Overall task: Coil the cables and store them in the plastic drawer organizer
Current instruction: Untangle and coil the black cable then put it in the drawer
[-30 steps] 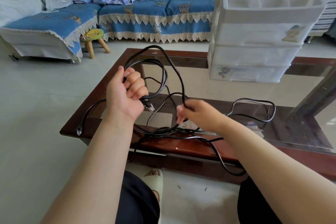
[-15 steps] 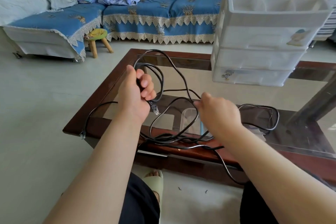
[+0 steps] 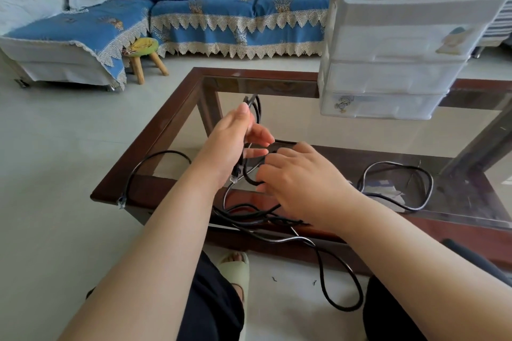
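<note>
Coiling is under way above the table: left hand grips the cable loops, right hand pinches a strand beside them. Next, another loop, I'd judge.

Table is glossy dark wood framing clear glass, cable matt black rubbery, organizer frosted see-through plastic, sofa cover lace-edged cloth.

Two hands, one organizer
</note>
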A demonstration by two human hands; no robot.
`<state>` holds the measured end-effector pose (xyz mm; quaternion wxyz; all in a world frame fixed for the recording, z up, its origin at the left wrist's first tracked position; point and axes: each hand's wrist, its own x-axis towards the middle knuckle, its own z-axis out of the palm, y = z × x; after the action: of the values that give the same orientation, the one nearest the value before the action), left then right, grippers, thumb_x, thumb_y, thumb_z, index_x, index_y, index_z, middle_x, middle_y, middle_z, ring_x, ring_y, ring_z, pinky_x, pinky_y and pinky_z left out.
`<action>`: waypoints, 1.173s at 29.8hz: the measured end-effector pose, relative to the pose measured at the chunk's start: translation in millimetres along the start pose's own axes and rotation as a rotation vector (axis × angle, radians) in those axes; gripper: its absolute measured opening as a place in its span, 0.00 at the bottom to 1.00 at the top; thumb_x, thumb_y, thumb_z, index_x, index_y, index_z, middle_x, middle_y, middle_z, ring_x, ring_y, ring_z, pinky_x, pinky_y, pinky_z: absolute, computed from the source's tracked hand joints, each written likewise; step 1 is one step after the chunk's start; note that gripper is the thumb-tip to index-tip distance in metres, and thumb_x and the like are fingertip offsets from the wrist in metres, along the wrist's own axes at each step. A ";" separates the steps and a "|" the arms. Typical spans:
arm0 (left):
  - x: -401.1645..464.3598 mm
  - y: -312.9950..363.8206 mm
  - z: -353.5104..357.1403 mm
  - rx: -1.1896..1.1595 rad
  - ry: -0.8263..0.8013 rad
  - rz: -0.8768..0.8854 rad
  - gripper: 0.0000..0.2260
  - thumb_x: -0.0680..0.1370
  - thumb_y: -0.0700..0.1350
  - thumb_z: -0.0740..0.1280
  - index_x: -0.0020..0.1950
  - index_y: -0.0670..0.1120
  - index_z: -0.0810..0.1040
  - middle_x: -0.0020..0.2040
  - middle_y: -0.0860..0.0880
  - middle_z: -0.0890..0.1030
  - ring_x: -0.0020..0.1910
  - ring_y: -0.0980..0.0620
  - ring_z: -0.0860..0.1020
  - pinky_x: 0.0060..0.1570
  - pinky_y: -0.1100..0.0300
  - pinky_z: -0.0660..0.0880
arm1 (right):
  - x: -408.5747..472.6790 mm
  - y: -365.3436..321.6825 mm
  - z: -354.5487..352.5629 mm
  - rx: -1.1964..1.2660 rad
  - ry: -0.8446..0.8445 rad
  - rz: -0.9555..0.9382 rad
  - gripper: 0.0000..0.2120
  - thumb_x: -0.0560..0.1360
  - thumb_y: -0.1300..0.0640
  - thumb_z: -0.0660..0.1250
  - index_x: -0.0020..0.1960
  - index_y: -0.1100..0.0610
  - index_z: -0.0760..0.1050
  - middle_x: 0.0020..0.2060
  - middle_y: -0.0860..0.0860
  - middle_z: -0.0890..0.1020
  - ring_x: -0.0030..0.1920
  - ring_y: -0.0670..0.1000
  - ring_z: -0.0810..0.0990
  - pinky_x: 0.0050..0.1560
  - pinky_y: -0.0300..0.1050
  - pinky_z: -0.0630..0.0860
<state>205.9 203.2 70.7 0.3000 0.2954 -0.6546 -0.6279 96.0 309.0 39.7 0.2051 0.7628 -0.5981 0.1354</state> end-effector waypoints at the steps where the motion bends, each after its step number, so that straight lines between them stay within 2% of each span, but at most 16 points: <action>1: -0.2 -1.9 -0.1 0.048 -0.015 -0.006 0.19 0.84 0.54 0.48 0.39 0.49 0.70 0.37 0.48 0.82 0.41 0.50 0.79 0.44 0.51 0.78 | 1.5 0.8 -4.3 0.030 -0.014 -0.019 0.13 0.75 0.48 0.56 0.42 0.50 0.78 0.41 0.46 0.81 0.39 0.52 0.79 0.39 0.46 0.69; 2: -0.6 -4.2 1.7 0.098 -0.041 -0.017 0.20 0.83 0.56 0.49 0.37 0.53 0.73 0.38 0.48 0.82 0.42 0.50 0.79 0.44 0.52 0.76 | 1.8 1.3 -7.4 0.068 -0.031 -0.040 0.13 0.76 0.48 0.56 0.43 0.50 0.78 0.44 0.46 0.82 0.42 0.51 0.80 0.41 0.47 0.69; 4: -0.5 -8.4 4.2 0.168 -0.092 -0.036 0.24 0.82 0.59 0.50 0.32 0.58 0.76 0.39 0.49 0.82 0.41 0.52 0.78 0.47 0.52 0.73 | 1.3 -0.9 -10.5 0.134 -0.054 -0.080 0.14 0.76 0.47 0.55 0.43 0.50 0.77 0.42 0.45 0.81 0.41 0.51 0.79 0.41 0.48 0.70; 6: 0.2 -11.0 6.0 0.177 -0.127 -0.065 0.23 0.82 0.58 0.50 0.33 0.55 0.74 0.37 0.50 0.81 0.38 0.53 0.76 0.45 0.54 0.72 | -1.1 -4.7 -11.3 0.166 -0.033 -0.095 0.15 0.77 0.47 0.55 0.42 0.51 0.78 0.36 0.45 0.80 0.38 0.51 0.77 0.39 0.47 0.70; 9: 0.5 -11.6 4.9 0.099 -0.201 -0.134 0.20 0.83 0.56 0.51 0.36 0.47 0.67 0.31 0.52 0.74 0.32 0.54 0.71 0.37 0.59 0.69 | -0.3 0.2 -17.4 0.193 0.066 -0.053 0.16 0.77 0.47 0.57 0.41 0.53 0.78 0.34 0.47 0.79 0.37 0.52 0.77 0.36 0.46 0.70; 13: -3.4 -8.8 5.7 -0.024 -0.351 -0.245 0.21 0.83 0.55 0.51 0.37 0.43 0.68 0.24 0.50 0.68 0.21 0.51 0.68 0.25 0.61 0.68 | 1.9 19.8 -25.4 0.221 0.222 0.159 0.23 0.72 0.36 0.61 0.34 0.55 0.74 0.27 0.46 0.72 0.28 0.51 0.72 0.30 0.43 0.67; 15: -4.5 -6.8 5.4 -0.126 -0.460 -0.336 0.24 0.82 0.55 0.52 0.31 0.46 0.71 0.22 0.51 0.66 0.16 0.55 0.64 0.20 0.64 0.63 | 0.8 27.5 -27.0 0.226 0.228 0.297 0.28 0.67 0.29 0.61 0.33 0.55 0.73 0.25 0.45 0.71 0.25 0.50 0.70 0.27 0.42 0.67; 17: -3.6 -5.6 5.3 -0.267 -0.555 -0.434 0.24 0.80 0.56 0.53 0.30 0.47 0.73 0.22 0.52 0.64 0.15 0.59 0.60 0.17 0.67 0.58 | -0.2 34.9 -28.9 0.304 0.170 0.426 0.29 0.63 0.27 0.62 0.36 0.55 0.73 0.25 0.45 0.73 0.26 0.49 0.72 0.27 0.42 0.69; 21: -1.9 -8.9 10.4 -0.453 -0.576 -0.560 0.18 0.81 0.54 0.53 0.38 0.46 0.70 0.20 0.54 0.62 0.14 0.61 0.59 0.15 0.70 0.53 | -2.8 54.9 -27.7 0.580 -0.049 0.605 0.26 0.59 0.29 0.64 0.41 0.51 0.73 0.33 0.45 0.78 0.34 0.45 0.75 0.37 0.42 0.72; 25: -4.5 -10.1 14.5 -0.544 -0.629 -0.613 0.18 0.81 0.54 0.53 0.35 0.46 0.69 0.20 0.55 0.63 0.15 0.60 0.54 0.16 0.68 0.52 | -10.9 70.4 -25.6 0.787 -0.104 0.631 0.27 0.61 0.30 0.64 0.45 0.51 0.77 0.38 0.46 0.82 0.41 0.47 0.79 0.43 0.42 0.76; 28: -4.8 -8.6 14.4 -0.577 -0.644 -0.605 0.19 0.81 0.54 0.53 0.35 0.45 0.70 0.20 0.55 0.63 0.17 0.59 0.51 0.16 0.68 0.52 | -14.9 74.5 -29.4 0.954 -0.231 0.599 0.25 0.67 0.33 0.62 0.47 0.53 0.80 0.40 0.50 0.84 0.43 0.52 0.81 0.44 0.44 0.76; 31: -4.9 -7.5 13.3 -0.569 -0.614 -0.573 0.19 0.80 0.54 0.54 0.35 0.45 0.71 0.20 0.55 0.63 0.18 0.58 0.51 0.16 0.68 0.53 | -14.7 70.4 -29.8 1.093 -0.308 0.586 0.22 0.74 0.39 0.59 0.47 0.58 0.79 0.36 0.49 0.86 0.37 0.44 0.81 0.35 0.32 0.72; 33: -4.9 -7.2 14.1 -0.547 -0.605 -0.564 0.19 0.80 0.55 0.54 0.35 0.45 0.71 0.20 0.55 0.62 0.18 0.59 0.52 0.17 0.68 0.53 | -13.7 65.7 -26.2 1.062 -0.242 0.606 0.19 0.77 0.43 0.59 0.42 0.57 0.77 0.32 0.51 0.84 0.29 0.41 0.77 0.32 0.31 0.70; 35: -5.5 -7.7 15.4 -0.534 -0.602 -0.562 0.20 0.80 0.56 0.53 0.36 0.45 0.70 0.20 0.55 0.62 0.16 0.60 0.56 0.17 0.67 0.53 | -13.2 61.3 -21.3 1.003 -0.175 0.628 0.20 0.78 0.43 0.59 0.40 0.57 0.77 0.29 0.53 0.83 0.27 0.44 0.78 0.34 0.36 0.73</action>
<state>197.7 217.0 62.5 -0.0181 0.1787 -0.4234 -0.8880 34.2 318.2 61.7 -0.2799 0.5614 -0.6727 0.3923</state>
